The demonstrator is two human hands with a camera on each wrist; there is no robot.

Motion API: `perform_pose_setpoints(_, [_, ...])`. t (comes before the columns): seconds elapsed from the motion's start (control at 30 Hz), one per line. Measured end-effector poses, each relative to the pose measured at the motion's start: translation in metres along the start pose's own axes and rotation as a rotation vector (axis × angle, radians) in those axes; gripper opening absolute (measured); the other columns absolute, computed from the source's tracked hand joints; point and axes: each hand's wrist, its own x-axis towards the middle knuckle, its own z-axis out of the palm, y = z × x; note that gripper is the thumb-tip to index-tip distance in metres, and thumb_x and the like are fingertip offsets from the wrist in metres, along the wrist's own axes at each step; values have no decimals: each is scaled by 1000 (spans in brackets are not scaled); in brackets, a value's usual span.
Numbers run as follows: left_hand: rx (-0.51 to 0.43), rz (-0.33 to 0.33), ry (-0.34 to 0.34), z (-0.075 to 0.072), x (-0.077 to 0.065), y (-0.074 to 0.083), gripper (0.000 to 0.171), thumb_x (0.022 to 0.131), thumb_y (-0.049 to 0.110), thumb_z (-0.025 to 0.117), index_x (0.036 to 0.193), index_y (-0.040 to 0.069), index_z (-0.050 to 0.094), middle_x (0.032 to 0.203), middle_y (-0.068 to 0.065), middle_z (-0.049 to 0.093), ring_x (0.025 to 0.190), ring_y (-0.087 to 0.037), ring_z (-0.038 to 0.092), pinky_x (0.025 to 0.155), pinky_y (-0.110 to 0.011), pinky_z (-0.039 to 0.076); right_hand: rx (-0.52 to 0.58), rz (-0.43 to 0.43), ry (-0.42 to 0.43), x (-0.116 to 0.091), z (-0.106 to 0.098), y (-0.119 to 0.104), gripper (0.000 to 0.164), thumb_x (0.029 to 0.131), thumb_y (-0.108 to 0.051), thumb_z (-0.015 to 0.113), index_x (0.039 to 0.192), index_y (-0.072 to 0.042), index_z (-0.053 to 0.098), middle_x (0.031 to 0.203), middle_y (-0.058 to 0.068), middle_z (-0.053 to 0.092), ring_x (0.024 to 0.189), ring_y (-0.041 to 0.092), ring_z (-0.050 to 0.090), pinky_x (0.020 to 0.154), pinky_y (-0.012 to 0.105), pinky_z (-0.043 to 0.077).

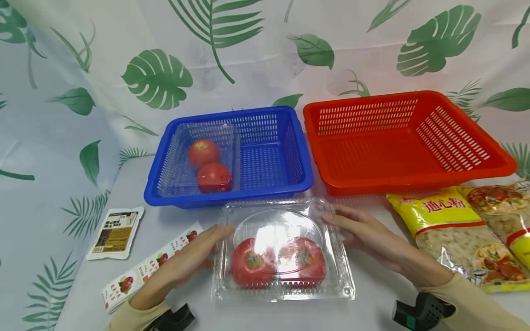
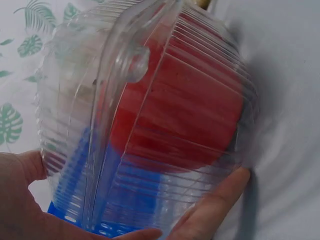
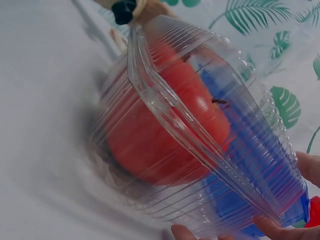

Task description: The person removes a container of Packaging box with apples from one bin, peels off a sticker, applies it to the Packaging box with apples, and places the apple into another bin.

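A clear plastic clamshell box (image 1: 281, 218), lid closed, is held between both hands at the table's front middle. Inside lie two red tomatoes, the left one (image 1: 252, 263) beside the right one (image 1: 304, 262). My left hand (image 1: 188, 262) grips the box's left side, thumb at the lid and fingers low along the ribbed base in the left wrist view. On the other side my right hand (image 1: 368, 232) grips the far right corner; in the right wrist view its fingertips (image 3: 182, 232) touch the lower edge.
Behind the box stands a blue basket (image 1: 304, 177) holding another clear box (image 1: 175, 179) with two tomatoes. A red basket (image 1: 372, 186) stands to its right. Bags of pasta (image 1: 455, 234) lie at right. A strip of printed labels (image 1: 145, 271) and a small packet (image 1: 116, 233) lie at left.
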Motion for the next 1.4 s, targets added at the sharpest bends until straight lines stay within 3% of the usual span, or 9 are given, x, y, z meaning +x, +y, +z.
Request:
perform_pose_setpoints(0.13, [45, -29, 47, 0, 2, 3, 67, 109, 48, 41, 159, 4, 38, 159, -21, 38, 143, -46, 40, 103, -64, 50, -5, 19, 9, 5, -1, -2, 71, 109, -34, 55, 162, 4, 27, 153, 19, 50, 123, 17, 61, 105, 46, 53])
perform_pose_setpoints(0.33, [66, -29, 54, 2, 4, 7, 67, 110, 46, 42, 159, 2, 38, 162, -22, 37, 144, -46, 39, 104, -61, 50, -14, 27, 12, 10, -1, 0, 69, 111, -33, 53, 161, 6, 27, 153, 19, 49, 121, 18, 61, 104, 45, 54])
perform_pose_setpoints(0.6, [65, -32, 68, 2, 5, 9, 66, 110, 45, 44, 157, -1, 41, 155, -21, 45, 134, -37, 50, 92, -48, 57, -30, 19, 26, 16, -2, -3, 67, 110, -35, 53, 158, 7, 32, 148, 18, 51, 118, 17, 60, 99, 37, 55])
perform_pose_setpoints(0.77, [48, -33, 66, 2, 5, 7, 68, 109, 45, 45, 156, -3, 40, 153, -23, 45, 129, -35, 53, 88, -43, 58, -30, 7, 24, 18, -2, -3, 65, 111, -34, 52, 156, 9, 35, 144, 16, 54, 117, 18, 60, 98, 39, 56])
perform_pose_setpoints(1.1, [-18, -29, 63, 0, 4, 0, 71, 108, 47, 47, 153, -7, 39, 139, -24, 51, 119, -33, 60, 91, -46, 59, -53, 32, 53, 21, 5, -5, 72, 110, -40, 50, 160, 8, 28, 164, 26, 31, 147, 43, 33, 110, 57, 47])
perform_pose_setpoints(1.4, [23, -27, 133, -5, 1, 3, 70, 109, 52, 44, 150, -5, 44, 130, -22, 59, 107, -29, 64, 84, -39, 60, -61, 15, 67, 22, 5, 1, 71, 112, -38, 47, 161, 8, 25, 164, 26, 32, 147, 41, 35, 111, 58, 46])
